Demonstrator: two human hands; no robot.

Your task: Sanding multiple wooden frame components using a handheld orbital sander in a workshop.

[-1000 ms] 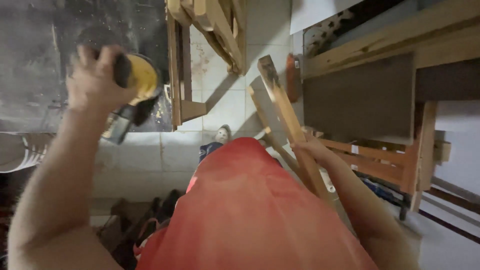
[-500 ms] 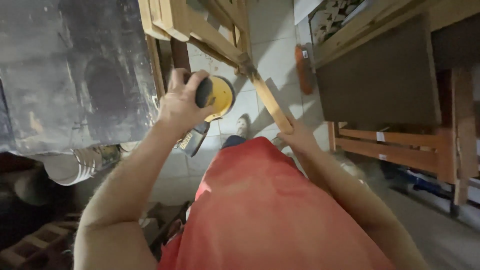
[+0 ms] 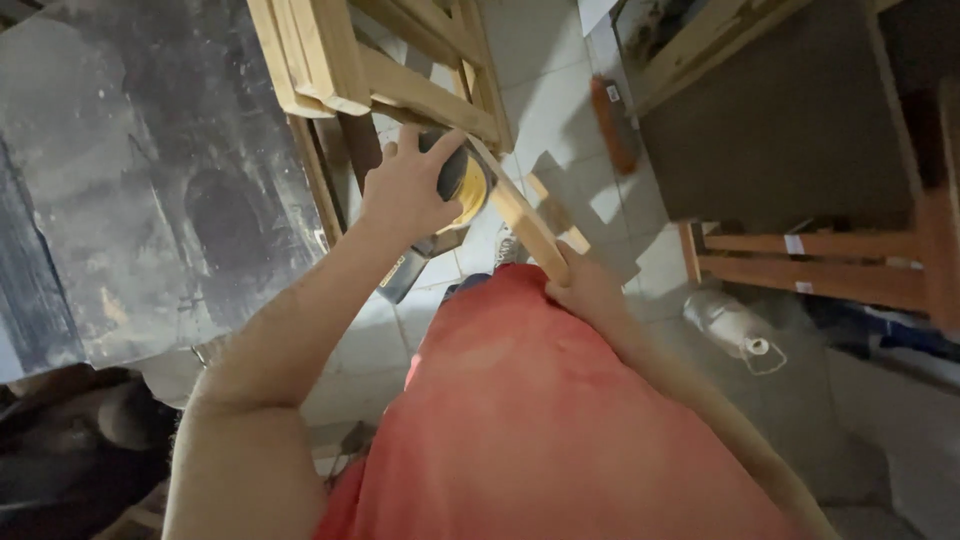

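The left hand point(image 3: 408, 190) is wrapped around the top of a yellow-and-black sander point(image 3: 462, 183), pressing it against the upper end of a pale wood slat point(image 3: 525, 225). The right hand point(image 3: 588, 290) is closed around the slat's lower end, just above the red shirt point(image 3: 560, 430). The slat runs diagonally between both hands, over the tiled floor point(image 3: 545, 110).

The slat looks stiff, light and smooth, likely best held at the end away from the tool. The sander seems compact but weighty and apt to buzz, so a full palm grip on its dome suits it.

A wooden frame point(image 3: 380, 70) stands just above the sander. White rectangular labels point(image 3: 794, 244) sit on the orange rails at right; a whitish bottle point(image 3: 728, 322) lies on the floor below.
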